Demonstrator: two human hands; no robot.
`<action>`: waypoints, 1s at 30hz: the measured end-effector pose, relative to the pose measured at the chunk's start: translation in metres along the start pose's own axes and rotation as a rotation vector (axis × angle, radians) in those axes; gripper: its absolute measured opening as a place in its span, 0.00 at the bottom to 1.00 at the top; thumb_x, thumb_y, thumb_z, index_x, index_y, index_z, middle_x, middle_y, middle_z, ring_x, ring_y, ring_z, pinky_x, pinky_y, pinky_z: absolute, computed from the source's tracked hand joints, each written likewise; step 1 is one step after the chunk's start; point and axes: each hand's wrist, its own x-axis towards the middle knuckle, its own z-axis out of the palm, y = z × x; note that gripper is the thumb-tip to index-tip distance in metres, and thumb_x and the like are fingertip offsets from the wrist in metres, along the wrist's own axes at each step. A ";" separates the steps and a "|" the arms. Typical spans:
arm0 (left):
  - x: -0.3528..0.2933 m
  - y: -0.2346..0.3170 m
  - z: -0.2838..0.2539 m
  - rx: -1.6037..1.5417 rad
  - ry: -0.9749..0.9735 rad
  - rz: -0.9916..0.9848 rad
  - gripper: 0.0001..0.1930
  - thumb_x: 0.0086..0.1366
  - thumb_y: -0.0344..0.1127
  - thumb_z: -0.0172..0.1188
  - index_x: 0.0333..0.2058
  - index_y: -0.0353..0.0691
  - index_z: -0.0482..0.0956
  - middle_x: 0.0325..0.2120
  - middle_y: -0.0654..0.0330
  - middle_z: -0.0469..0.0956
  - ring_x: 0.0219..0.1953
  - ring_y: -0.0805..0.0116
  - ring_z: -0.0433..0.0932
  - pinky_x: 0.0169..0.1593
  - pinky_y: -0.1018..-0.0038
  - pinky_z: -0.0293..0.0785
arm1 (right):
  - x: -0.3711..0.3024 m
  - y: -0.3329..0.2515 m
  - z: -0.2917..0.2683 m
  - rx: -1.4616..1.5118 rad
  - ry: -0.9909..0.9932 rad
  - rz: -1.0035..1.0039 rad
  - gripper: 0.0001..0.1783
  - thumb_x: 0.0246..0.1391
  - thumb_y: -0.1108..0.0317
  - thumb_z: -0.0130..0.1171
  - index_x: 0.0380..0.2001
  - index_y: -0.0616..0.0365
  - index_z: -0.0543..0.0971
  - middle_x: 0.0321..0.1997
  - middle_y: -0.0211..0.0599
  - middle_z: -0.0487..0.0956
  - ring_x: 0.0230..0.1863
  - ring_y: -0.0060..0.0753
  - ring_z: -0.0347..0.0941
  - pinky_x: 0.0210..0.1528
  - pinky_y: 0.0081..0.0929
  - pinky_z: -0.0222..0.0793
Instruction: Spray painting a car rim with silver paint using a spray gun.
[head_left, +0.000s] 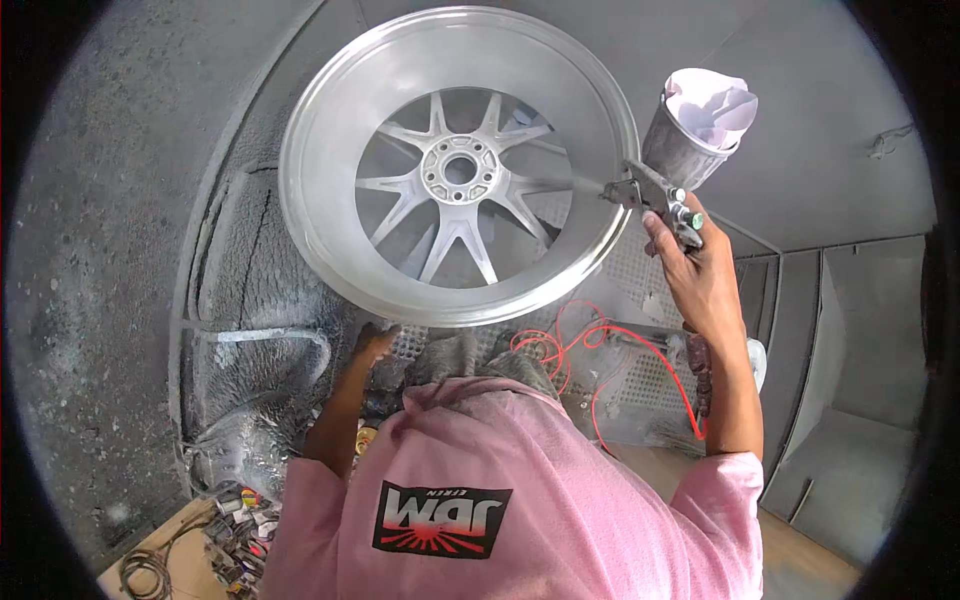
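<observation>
My right hand is closed round a spray gun with a metal cup on top. White crumpled paper sticks out of the cup. The gun's nozzle is at the right rim of a silver alloy wheel, pointing left into the barrel, and a faint pale mist shows before it. Y-shaped spokes run from the wheel's hub to the barrel. My left hand is just below the wheel's lower left edge. Its fingers are dark and partly out of sight, so their grip is unclear.
A red air hose loops below the wheel and runs down beside my right forearm. Grey paint-dusted sheeting lies on the left. At the lower left, a brown board holds a coiled dark cable and cluttered small items. Grey walls stand right.
</observation>
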 end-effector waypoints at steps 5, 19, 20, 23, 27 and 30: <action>-0.043 0.017 0.047 0.073 -0.251 0.057 0.24 0.63 0.57 0.66 0.44 0.41 0.83 0.29 0.63 0.80 0.27 0.75 0.75 0.28 0.78 0.70 | -0.002 -0.004 0.000 0.077 -0.111 0.122 0.21 0.65 0.61 0.61 0.54 0.66 0.76 0.26 0.32 0.77 0.28 0.20 0.70 0.33 0.24 0.69; -0.092 0.104 0.155 0.083 -0.546 0.148 0.36 0.65 0.61 0.63 0.59 0.37 0.72 0.41 0.59 0.81 0.41 0.67 0.81 0.45 0.71 0.78 | 0.013 -0.007 0.012 0.163 -0.102 0.052 0.14 0.66 0.63 0.60 0.48 0.63 0.78 0.30 0.28 0.78 0.31 0.19 0.72 0.36 0.23 0.70; -0.092 0.104 0.156 0.083 -0.546 0.148 0.36 0.65 0.61 0.63 0.59 0.37 0.72 0.41 0.59 0.81 0.41 0.67 0.81 0.45 0.71 0.78 | 0.013 -0.008 0.010 0.143 -0.082 0.051 0.14 0.66 0.63 0.60 0.47 0.63 0.77 0.30 0.28 0.78 0.31 0.19 0.72 0.36 0.23 0.70; -0.085 0.097 0.153 -0.052 -0.481 0.120 0.39 0.66 0.59 0.63 0.64 0.35 0.65 0.48 0.50 0.80 0.46 0.60 0.82 0.50 0.66 0.79 | 0.015 -0.018 0.007 0.157 -0.107 0.067 0.14 0.67 0.62 0.60 0.47 0.63 0.77 0.30 0.29 0.78 0.31 0.19 0.72 0.36 0.23 0.70; -0.077 0.091 0.142 -0.157 -0.487 0.137 0.38 0.66 0.56 0.64 0.64 0.34 0.63 0.51 0.45 0.79 0.50 0.53 0.82 0.53 0.60 0.79 | 0.027 -0.008 0.007 0.152 -0.140 0.003 0.15 0.67 0.61 0.60 0.47 0.63 0.77 0.30 0.30 0.78 0.31 0.19 0.73 0.35 0.25 0.70; -0.076 0.086 0.132 -0.214 -0.443 0.132 0.36 0.66 0.53 0.64 0.63 0.34 0.64 0.53 0.45 0.77 0.50 0.52 0.82 0.53 0.58 0.80 | 0.040 -0.008 0.007 0.080 -0.070 -0.030 0.15 0.66 0.62 0.60 0.47 0.64 0.77 0.28 0.30 0.78 0.29 0.19 0.72 0.33 0.25 0.70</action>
